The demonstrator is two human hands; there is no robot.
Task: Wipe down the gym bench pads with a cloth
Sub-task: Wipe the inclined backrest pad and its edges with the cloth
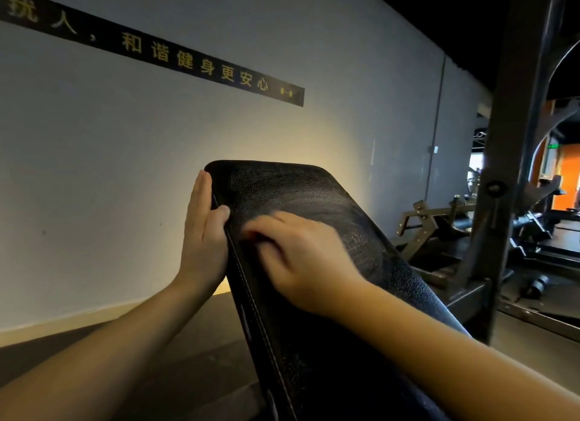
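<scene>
A black padded bench pad point(314, 201) slopes up and away from me in the middle of the head view, and its surface shows streaky wipe marks. My left hand point(204, 232) holds the pad's left edge, with the fingers straight along the side and the thumb hooked over the top face. My right hand point(298, 257) lies on the pad's top face just right of that thumb. It is blurred and its fingers are curled down against the leather. No cloth shows plainly; anything under the right fingers is hidden.
A pale wall point(125, 169) with a dark lettered strip point(194, 63) stands close behind and to the left. A dark steel upright point(514, 138) and machine frames point(439, 219) crowd the right side. Brown floor point(188, 358) lies below left of the pad.
</scene>
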